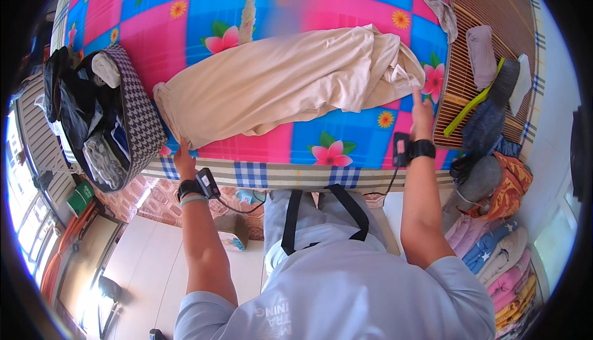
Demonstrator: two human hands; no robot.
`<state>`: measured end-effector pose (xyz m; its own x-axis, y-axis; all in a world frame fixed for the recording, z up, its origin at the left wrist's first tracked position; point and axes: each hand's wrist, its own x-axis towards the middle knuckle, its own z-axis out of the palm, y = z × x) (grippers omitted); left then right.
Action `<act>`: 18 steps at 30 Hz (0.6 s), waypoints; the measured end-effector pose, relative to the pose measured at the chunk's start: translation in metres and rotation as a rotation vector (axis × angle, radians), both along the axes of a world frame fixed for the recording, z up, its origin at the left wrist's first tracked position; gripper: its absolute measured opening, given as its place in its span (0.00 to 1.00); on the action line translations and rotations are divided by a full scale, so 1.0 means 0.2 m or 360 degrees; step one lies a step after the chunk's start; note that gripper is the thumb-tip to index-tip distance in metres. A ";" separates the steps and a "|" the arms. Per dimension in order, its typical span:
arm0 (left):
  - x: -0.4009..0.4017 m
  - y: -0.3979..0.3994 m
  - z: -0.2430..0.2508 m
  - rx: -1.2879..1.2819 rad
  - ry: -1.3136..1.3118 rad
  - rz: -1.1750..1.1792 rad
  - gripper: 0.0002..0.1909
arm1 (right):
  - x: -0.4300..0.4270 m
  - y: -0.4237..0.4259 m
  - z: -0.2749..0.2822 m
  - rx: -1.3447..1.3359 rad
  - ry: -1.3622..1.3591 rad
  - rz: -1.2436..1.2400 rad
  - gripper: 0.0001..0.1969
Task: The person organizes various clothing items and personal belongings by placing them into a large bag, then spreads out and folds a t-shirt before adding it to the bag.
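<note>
A long beige cloth garment [282, 80] lies stretched across a pink and blue flowered mattress cover [278, 147], its right part creased and bunched. My left hand [185, 160] has its fingers at the garment's lower left corner, pinching the edge. At the garment's right end, my right hand [420, 113] touches the rim with a raised finger or thumb; whether it grips the cloth cannot be told. Both wrists bear a black strap with a small wired box.
At the left stands a houndstooth fabric basket [146, 113] filled with clothes. A rolled mauve cloth [481, 57], a yellow-green strip [473, 108] and dark blue clothing [484, 124] lie on a bamboo mat [491, 11] at the right. Folded textiles [500, 266] are stacked at lower right.
</note>
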<state>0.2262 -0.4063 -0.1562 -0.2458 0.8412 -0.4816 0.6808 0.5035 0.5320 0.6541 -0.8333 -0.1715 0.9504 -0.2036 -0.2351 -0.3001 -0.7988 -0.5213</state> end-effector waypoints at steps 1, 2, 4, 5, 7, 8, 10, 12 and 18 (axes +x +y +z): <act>0.10 0.00 0.03 -0.0288 -0.0284 0.0032 0.33 | -0.04 -0.09 -0.12 -0.0397 -0.0107 0.0058 0.32; -0.06 0.07 0.00 -0.0410 -0.0458 0.0122 0.30 | -0.09 0.07 -0.11 -0.0257 -0.0010 0.0262 0.34; -0.13 0.10 -0.05 -0.0484 -0.0271 0.0033 0.30 | -0.25 0.45 0.04 0.0018 0.0025 0.0532 0.36; -0.14 0.12 -0.07 -0.0572 -0.0123 -0.0097 0.31 | -0.30 0.60 0.12 0.0188 -0.0046 0.0596 0.36; 0.02 0.14 -0.15 -0.0409 0.0121 -0.0365 0.32 | -0.36 0.59 -0.07 0.0291 -0.0146 0.0262 0.32; 0.06 0.15 -0.18 -0.0224 0.0407 -0.0572 0.34 | -0.38 0.59 -0.14 0.0418 -0.0193 -0.0028 0.29; -0.25 0.24 -0.24 -0.0149 0.0466 -0.0768 0.35 | -0.44 0.69 0.03 0.0908 0.0501 0.0045 0.20; -0.20 0.21 -0.25 -0.0149 0.0318 -0.1086 0.35 | -0.29 0.51 0.12 0.0723 0.1091 0.0229 0.12; -0.10 0.07 -0.12 -0.0495 -0.0103 -0.0283 0.31 | -0.23 0.15 0.26 0.0932 0.1010 0.0106 0.17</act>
